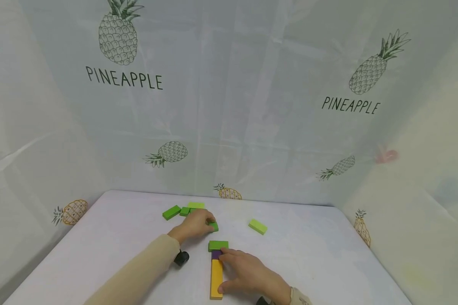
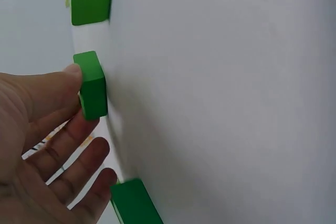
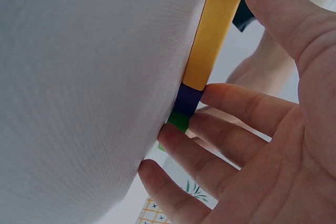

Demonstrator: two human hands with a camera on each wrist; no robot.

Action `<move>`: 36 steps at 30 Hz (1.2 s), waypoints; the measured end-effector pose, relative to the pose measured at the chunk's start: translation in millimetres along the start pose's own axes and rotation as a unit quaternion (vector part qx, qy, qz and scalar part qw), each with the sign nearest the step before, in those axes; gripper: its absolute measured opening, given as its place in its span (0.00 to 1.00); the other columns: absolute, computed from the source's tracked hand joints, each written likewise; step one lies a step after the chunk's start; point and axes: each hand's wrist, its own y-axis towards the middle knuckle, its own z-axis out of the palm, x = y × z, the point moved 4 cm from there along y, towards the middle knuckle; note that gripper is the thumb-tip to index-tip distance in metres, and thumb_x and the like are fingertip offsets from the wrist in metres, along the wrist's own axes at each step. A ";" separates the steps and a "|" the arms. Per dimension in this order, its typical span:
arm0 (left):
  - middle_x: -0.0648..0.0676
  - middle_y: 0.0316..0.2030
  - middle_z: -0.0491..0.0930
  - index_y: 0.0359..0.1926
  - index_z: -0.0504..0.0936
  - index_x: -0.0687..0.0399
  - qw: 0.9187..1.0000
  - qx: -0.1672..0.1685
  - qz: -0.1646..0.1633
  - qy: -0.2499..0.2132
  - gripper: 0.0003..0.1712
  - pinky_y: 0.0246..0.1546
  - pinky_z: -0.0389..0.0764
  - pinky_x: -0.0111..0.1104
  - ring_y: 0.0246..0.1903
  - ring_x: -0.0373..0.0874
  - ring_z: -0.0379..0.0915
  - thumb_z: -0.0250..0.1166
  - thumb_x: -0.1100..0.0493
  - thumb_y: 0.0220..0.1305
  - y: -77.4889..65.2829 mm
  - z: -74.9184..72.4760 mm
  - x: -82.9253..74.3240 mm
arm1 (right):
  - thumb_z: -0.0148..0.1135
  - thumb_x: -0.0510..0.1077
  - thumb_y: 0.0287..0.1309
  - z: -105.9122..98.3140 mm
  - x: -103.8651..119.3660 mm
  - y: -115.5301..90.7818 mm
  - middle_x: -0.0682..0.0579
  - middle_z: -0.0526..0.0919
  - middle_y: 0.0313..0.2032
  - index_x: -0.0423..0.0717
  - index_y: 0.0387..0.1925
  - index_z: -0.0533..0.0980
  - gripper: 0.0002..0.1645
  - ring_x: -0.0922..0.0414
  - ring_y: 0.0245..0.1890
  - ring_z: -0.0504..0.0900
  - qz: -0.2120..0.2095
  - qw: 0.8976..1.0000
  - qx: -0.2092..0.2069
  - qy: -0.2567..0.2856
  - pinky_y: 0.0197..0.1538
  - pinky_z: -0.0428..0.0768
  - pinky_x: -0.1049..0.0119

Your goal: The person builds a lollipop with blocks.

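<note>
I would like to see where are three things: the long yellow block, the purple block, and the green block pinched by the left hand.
Long yellow block point(image 1: 216, 277): head view, its top face.
Purple block point(image 3: 188, 99): right wrist view, its visible side.
Pinched green block point(image 2: 95, 97): left wrist view, its darker face.

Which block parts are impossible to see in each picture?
Head: part of the pinched green block, hidden by the left hand.
Left wrist: rest of the lower green block, cut off by bottom edge.
Right wrist: rest of the yellow block, cut off by top edge.
</note>
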 end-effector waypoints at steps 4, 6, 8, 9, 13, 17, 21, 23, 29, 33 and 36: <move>0.46 0.37 0.81 0.43 0.85 0.50 0.999 0.022 0.002 -0.027 0.14 0.46 0.77 0.41 0.40 0.43 0.74 0.71 0.56 0.54 3.1 5.9 -3.5 | 0.63 0.77 0.39 -0.5 0.3 -0.5 0.56 0.69 0.65 0.58 0.57 0.74 0.46 0.56 0.62 0.70 -0.006 1.000 -0.003 -0.001 0.60 0.72 0.55; 0.45 0.36 0.80 0.42 0.85 0.48 0.999 0.035 0.004 -0.042 0.13 0.45 0.77 0.40 0.38 0.42 0.74 0.71 0.56 0.54 3.6 8.6 -5.6 | 0.63 0.77 0.39 -0.8 0.5 -1.0 0.56 0.69 0.65 0.58 0.57 0.74 0.46 0.56 0.62 0.70 -0.011 1.000 -0.006 -0.003 0.60 0.72 0.55; 0.44 0.34 0.79 0.41 0.86 0.46 0.997 0.046 0.002 -0.055 0.12 0.43 0.77 0.39 0.37 0.41 0.73 0.71 0.55 0.54 3.6 10.6 -7.9 | 0.62 0.77 0.39 -1.0 0.4 -1.3 0.56 0.69 0.65 0.58 0.58 0.74 0.46 0.56 0.62 0.70 -0.014 1.000 -0.007 -0.006 0.60 0.72 0.55; 0.44 0.34 0.79 0.41 0.86 0.46 0.997 0.050 0.001 -0.063 0.11 0.43 0.76 0.40 0.37 0.41 0.72 0.71 0.55 0.54 3.3 11.1 -9.2 | 0.62 0.77 0.39 -1.1 0.3 -1.3 0.56 0.68 0.65 0.58 0.58 0.74 0.46 0.56 0.62 0.70 -0.015 1.000 -0.007 -0.007 0.60 0.72 0.55; 0.45 0.34 0.79 0.41 0.86 0.47 0.995 0.063 0.002 -0.076 0.11 0.43 0.76 0.39 0.37 0.40 0.72 0.71 0.55 0.55 2.0 12.6 -14.4 | 0.62 0.77 0.40 -1.1 -0.5 -0.9 0.57 0.68 0.65 0.58 0.58 0.74 0.46 0.57 0.62 0.69 -0.018 1.000 -0.006 -0.012 0.60 0.72 0.56; 0.45 0.34 0.80 0.41 0.86 0.47 0.994 0.069 0.013 -0.078 0.11 0.43 0.76 0.37 0.37 0.39 0.72 0.71 0.55 0.55 0.4 13.4 -19.1 | 0.62 0.78 0.40 -1.4 -1.1 -0.4 0.57 0.68 0.65 0.57 0.59 0.74 0.47 0.57 0.62 0.69 -0.018 1.000 -0.005 -0.014 0.60 0.72 0.56; 0.44 0.34 0.80 0.41 0.86 0.46 0.994 0.072 0.023 -0.076 0.10 0.41 0.76 0.36 0.36 0.39 0.72 0.71 0.56 0.56 -0.9 14.3 -23.7 | 0.62 0.78 0.39 -1.3 -1.0 -0.1 0.56 0.69 0.65 0.57 0.59 0.74 0.48 0.57 0.62 0.70 -0.014 1.000 -0.004 -0.011 0.60 0.72 0.56; 0.44 0.34 0.80 0.41 0.86 0.45 0.994 0.072 0.025 -0.073 0.10 0.41 0.76 0.35 0.36 0.38 0.71 0.71 0.55 0.56 -1.5 15.2 -25.3 | 0.62 0.78 0.39 -1.0 -0.8 0.0 0.56 0.69 0.64 0.57 0.59 0.74 0.48 0.57 0.62 0.70 -0.014 1.000 -0.005 -0.009 0.60 0.73 0.56; 0.43 0.32 0.79 0.39 0.86 0.44 0.995 0.067 0.032 -0.064 0.09 0.40 0.75 0.34 0.34 0.38 0.70 0.71 0.55 0.55 -2.8 16.7 -26.0 | 0.62 0.77 0.39 -0.3 -1.5 0.2 0.57 0.69 0.64 0.57 0.58 0.74 0.47 0.57 0.61 0.70 -0.015 1.000 -0.005 -0.007 0.59 0.73 0.55; 0.42 0.31 0.78 0.38 0.86 0.43 0.995 0.071 0.028 -0.064 0.08 0.40 0.75 0.34 0.34 0.38 0.70 0.71 0.55 0.55 -2.8 18.0 -24.9 | 0.62 0.78 0.39 0.8 -1.9 0.5 0.57 0.69 0.64 0.58 0.58 0.74 0.47 0.56 0.62 0.70 -0.014 1.000 -0.005 -0.008 0.59 0.73 0.55; 0.42 0.31 0.78 0.38 0.86 0.43 0.995 0.075 0.026 -0.066 0.08 0.40 0.75 0.34 0.34 0.38 0.70 0.71 0.55 0.56 -2.9 18.4 -24.8 | 0.61 0.78 0.39 1.8 -1.8 0.7 0.57 0.69 0.65 0.57 0.58 0.74 0.48 0.56 0.62 0.70 -0.015 1.000 -0.005 -0.010 0.60 0.73 0.55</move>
